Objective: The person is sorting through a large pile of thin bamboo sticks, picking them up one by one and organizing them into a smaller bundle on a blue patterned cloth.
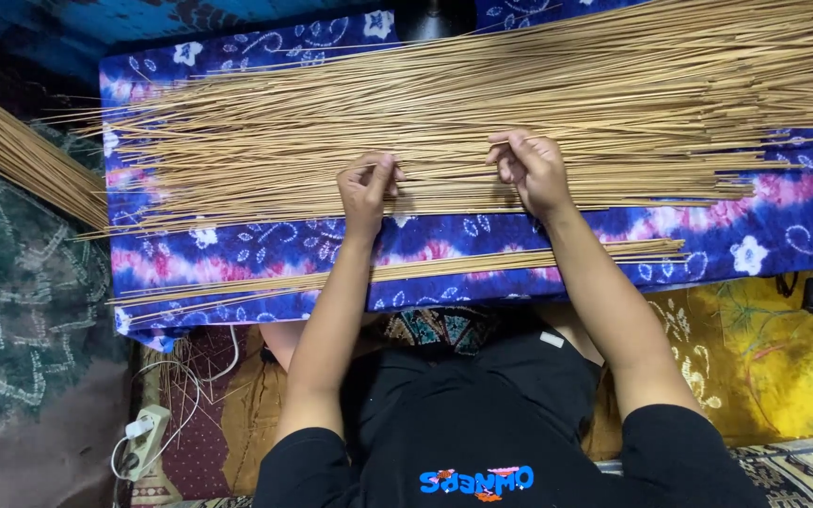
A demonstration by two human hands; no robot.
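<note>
A wide spread of thin tan sticks (538, 94) lies across a low surface covered with a blue, purple and pink floral cloth (783, 226). My left hand (366, 191) and my right hand (531, 169) rest on the near edge of the spread, fingers pinched on a few sticks there. A smaller separate bunch of sticks (425, 270) lies on the cloth nearer my body, under my forearms.
Another thick bundle of sticks (21, 155) lies at the left over a green patterned fabric (21, 282). A white power strip with cables (146, 435) sits on the floor at the lower left. Yellow patterned cloth (783, 367) covers the floor at the right.
</note>
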